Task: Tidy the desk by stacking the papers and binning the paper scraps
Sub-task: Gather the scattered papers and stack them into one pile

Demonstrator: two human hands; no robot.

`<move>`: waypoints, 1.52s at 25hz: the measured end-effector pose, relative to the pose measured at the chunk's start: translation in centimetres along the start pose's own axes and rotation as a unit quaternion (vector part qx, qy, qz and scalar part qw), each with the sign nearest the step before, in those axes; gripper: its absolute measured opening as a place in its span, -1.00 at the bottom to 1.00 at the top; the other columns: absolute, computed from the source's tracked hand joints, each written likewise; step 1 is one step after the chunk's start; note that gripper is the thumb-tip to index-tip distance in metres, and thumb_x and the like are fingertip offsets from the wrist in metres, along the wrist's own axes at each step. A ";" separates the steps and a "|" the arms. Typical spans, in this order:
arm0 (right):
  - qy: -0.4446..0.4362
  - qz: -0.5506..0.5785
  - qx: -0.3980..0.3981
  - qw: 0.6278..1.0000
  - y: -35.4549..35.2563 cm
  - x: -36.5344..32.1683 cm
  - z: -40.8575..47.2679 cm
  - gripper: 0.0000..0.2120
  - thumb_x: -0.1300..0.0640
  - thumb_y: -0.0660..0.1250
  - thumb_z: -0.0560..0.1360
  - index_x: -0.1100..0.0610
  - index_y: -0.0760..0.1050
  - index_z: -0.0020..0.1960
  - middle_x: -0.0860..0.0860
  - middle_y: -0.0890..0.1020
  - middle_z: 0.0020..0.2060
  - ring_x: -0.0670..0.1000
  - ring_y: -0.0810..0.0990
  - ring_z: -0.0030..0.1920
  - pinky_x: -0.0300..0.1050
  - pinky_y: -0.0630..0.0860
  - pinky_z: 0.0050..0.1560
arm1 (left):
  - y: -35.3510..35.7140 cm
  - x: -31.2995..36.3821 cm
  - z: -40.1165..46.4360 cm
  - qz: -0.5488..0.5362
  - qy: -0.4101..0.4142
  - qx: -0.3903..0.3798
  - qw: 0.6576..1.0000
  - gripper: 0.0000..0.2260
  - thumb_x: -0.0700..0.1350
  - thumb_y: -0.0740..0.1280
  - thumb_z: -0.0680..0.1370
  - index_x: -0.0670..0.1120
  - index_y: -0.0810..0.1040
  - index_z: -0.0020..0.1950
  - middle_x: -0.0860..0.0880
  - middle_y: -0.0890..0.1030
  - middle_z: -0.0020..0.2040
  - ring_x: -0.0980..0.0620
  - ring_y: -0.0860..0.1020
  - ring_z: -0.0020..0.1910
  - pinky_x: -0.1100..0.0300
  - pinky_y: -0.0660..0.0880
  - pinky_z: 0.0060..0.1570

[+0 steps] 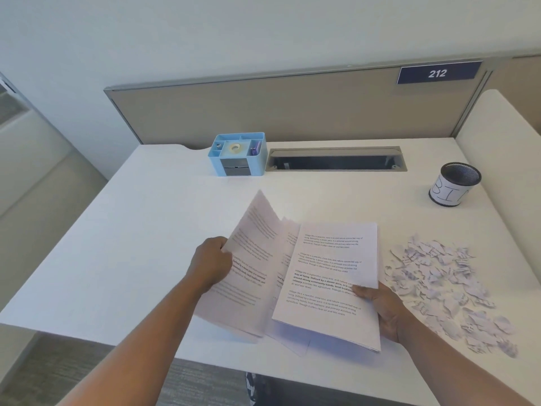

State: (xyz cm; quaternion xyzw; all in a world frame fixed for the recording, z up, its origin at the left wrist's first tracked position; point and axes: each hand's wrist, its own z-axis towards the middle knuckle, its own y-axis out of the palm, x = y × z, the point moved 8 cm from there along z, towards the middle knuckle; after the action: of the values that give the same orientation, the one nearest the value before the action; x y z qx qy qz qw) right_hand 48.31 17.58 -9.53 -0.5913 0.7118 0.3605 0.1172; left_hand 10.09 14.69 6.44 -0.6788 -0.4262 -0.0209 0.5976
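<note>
While the white desk (140,230) is seen from the head camera, printed papers (328,276) are held over its near middle by both hands. A fanned, tilted bundle of sheets (251,259) is gripped at its left edge by the left hand (212,263), whose fingers are curled round the paper. A flatter set of sheets is held at its right edge by the right hand (386,310), with the thumb pressed on top of the page and the fingers underneath. The two sets overlap in the middle, and further sheets can be seen lying beneath them on the desk.

Just to the right of the papers, a loose heap of torn paper scraps (445,291) is spread over the desk surface. Well behind the scraps, near the right edge, a black mesh cup (455,184) is stood upright, wrapped in a white label with handwritten letters. A blue desk organiser (237,153) holding a tape roll is placed at the back, beside a grey cable slot (336,159). A sign (438,73) reading 212 is fixed to the partition.
</note>
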 end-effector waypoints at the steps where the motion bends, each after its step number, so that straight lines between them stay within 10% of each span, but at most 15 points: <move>1: -0.001 -0.002 0.001 1.000 0.1 0.0 0.0 -0.67 0.38 0.35 0.54 0.19 0.58 0.27 0.25 0.72 0.12 0.36 0.70 0.09 0.32 0.67 -0.01 | -0.5 0.3 -0.1 0.011 0.005 0.005 1.000 -0.83 -0.20 0.22 0.62 -0.06 0.57 -0.08 -0.04 0.65 -0.13 -0.07 0.62 -0.16 0.10 0.53 -0.21; 14: -0.033 -0.017 0.019 0.999 0.9 -0.4 -0.6 -0.68 0.42 0.35 0.53 0.17 0.61 0.23 0.20 0.74 0.07 0.30 0.73 0.03 0.25 0.68 -0.06 | -7.4 5.4 -2.0 0.151 0.094 0.139 0.974 -0.85 -0.19 0.21 0.60 0.01 0.54 -0.04 0.00 0.58 -0.17 -0.10 0.55 -0.21 0.13 0.37 -0.30; 20: -0.065 -0.010 0.002 0.998 2.3 -1.2 -1.5 -0.67 0.37 0.41 0.49 0.15 0.62 0.21 0.21 0.74 0.07 0.30 0.74 0.01 0.24 0.68 -0.12 | -4.3 3.7 0.3 -0.182 -0.010 -0.009 0.983 -0.93 -0.21 0.37 0.62 -0.10 0.65 -0.01 -0.10 0.74 -0.07 -0.15 0.71 -0.10 -0.07 0.67 -0.06; 28: -0.071 0.028 -0.046 0.996 5.0 -1.1 -2.7 -0.65 0.25 0.39 0.56 0.05 0.56 0.33 0.17 0.72 0.16 0.29 0.71 0.12 0.36 0.63 0.08 | 6.3 -0.3 -0.8 -0.237 -0.106 -0.156 0.953 -0.86 -0.30 0.32 0.64 -0.14 0.58 0.16 -0.11 0.74 0.05 -0.17 0.72 0.01 -0.16 0.67 0.06; 35: -0.054 0.008 -0.118 0.992 7.9 -0.9 -3.0 -0.49 -0.34 0.21 0.59 -0.13 0.45 0.45 0.03 0.65 0.31 0.19 0.65 0.28 0.40 0.55 0.25 | 9.2 0.6 -1.6 -0.308 -0.103 -0.229 0.918 -0.81 -0.25 0.26 0.70 -0.07 0.49 0.29 -0.09 0.72 0.18 -0.15 0.70 0.14 -0.19 0.62 0.19; 38: -0.080 -0.013 -0.140 0.987 9.3 -1.7 -3.5 -0.60 -0.14 0.30 0.64 0.00 0.49 0.42 0.11 0.68 0.27 0.22 0.66 0.25 0.29 0.63 0.16 | 9.5 1.1 -1.9 -0.339 -0.093 -0.218 0.910 -0.79 -0.25 0.28 0.70 -0.04 0.48 0.30 -0.05 0.74 0.14 -0.09 0.73 0.08 -0.11 0.66 0.09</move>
State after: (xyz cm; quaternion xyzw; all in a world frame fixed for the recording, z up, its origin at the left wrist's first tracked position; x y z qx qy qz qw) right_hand 41.03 16.95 -2.51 -0.5803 0.6351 0.5010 0.0947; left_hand 17.46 14.44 0.07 -0.6056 -0.6693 -0.2516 0.3493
